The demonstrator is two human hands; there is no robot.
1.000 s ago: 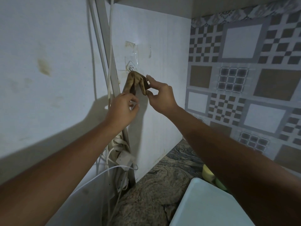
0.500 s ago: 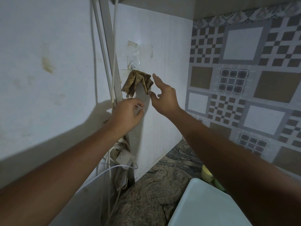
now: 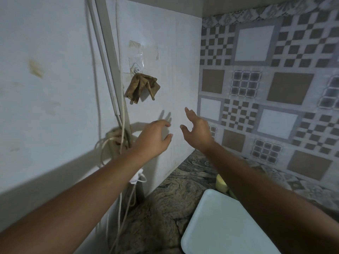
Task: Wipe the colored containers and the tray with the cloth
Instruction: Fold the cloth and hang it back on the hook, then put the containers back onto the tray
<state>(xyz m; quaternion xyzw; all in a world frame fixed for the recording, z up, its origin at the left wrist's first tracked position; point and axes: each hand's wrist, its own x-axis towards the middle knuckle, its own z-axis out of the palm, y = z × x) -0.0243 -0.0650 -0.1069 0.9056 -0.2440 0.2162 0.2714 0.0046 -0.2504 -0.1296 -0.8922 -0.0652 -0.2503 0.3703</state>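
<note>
Resting nearest on the marbled surface is a pale tray, with a yellow container just behind it. Beyond, left hand and right hand hover apart, fingers loosely spread, grasping nothing. Farthest, the brown cloth hangs bunched from a clear wall hook, above both hands, untouched.

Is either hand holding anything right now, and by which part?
Nothing is held. The left hand and the right hand are both open with fingers spread, below the brown cloth, which hangs by itself from the wall hook.
</note>
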